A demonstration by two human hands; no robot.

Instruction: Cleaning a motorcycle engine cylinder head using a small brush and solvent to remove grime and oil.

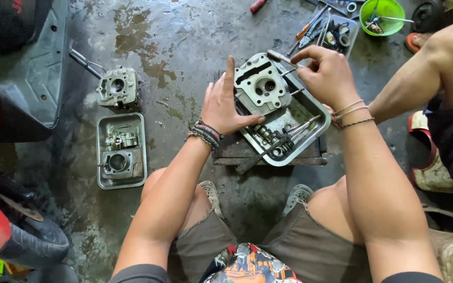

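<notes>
The stained concrete floor [184, 31] carries all items. At its left edge stands a dark scooter body panel [32, 78], with a tyre [32, 241] toward the lower left corner. At centre, a metal tray [310, 112] rests on a dark flat block [226, 149]. An aluminium cylinder head [260, 84] stands tilted in the tray's upper left corner, leaning over its rim. The left hand [226, 105] lies flat and spread against the head's left side, thumb on its lower edge; its grip is unclenched, bracing rather than grasping. The right hand [326, 73] hovers at the head's upper right corner, fingers pinched around a slim pale-handled tool [279, 56]. Loose valve parts and springs [279, 137] lie in the tray's lower part. Left of centre, a second tray [100, 149] holds engine parts, and a finned cylinder block [119, 89] sits on the floor just above it. At the upper right corner are a tool tray [353, 31] and a green bowl [386, 15]. Another person's arm [415, 84] enters from the right edge.
</notes>
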